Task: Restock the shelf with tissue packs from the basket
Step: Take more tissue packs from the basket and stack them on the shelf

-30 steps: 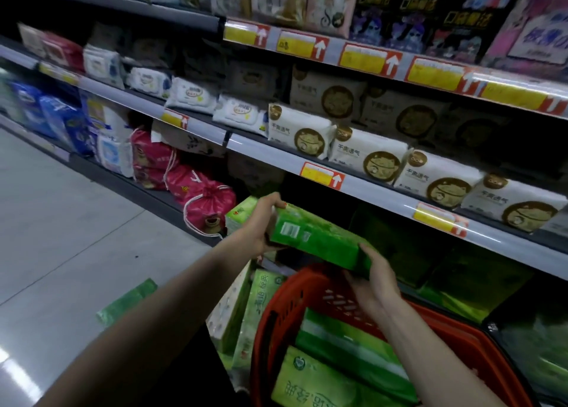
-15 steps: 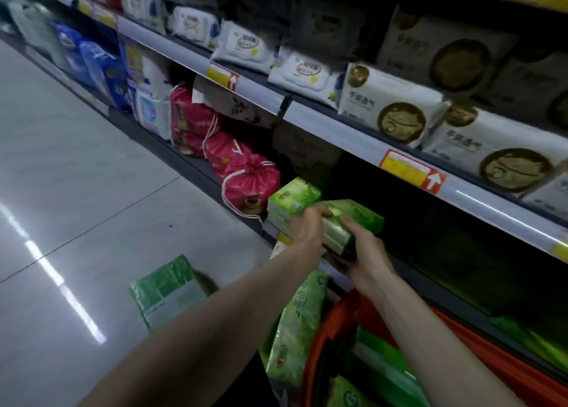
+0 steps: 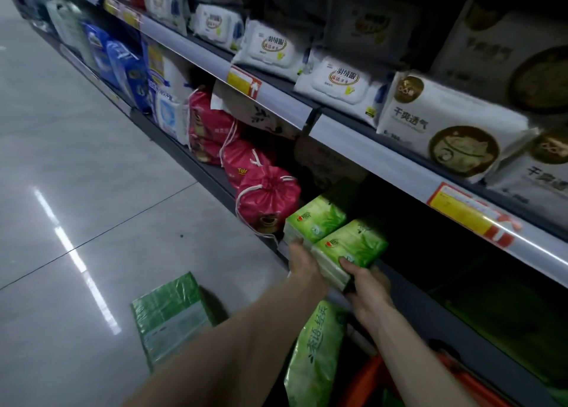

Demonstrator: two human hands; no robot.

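A green tissue pack sits at the front of the bottom shelf, right beside another green pack that stands on the shelf. My left hand grips its left near corner. Around the pack's right near end curl the fingers of my right hand. The red basket shows only its rim at the bottom, partly hidden by my right arm.
A tall green pack stands against the basket and a flat green pack lies on the floor tiles to the left. Red drawstring bags fill the shelf left of the green packs. White packs line the shelf above.
Both hands carried the green pack down from above the basket and into the bottom shelf beside the other green pack. My view swung down and left.
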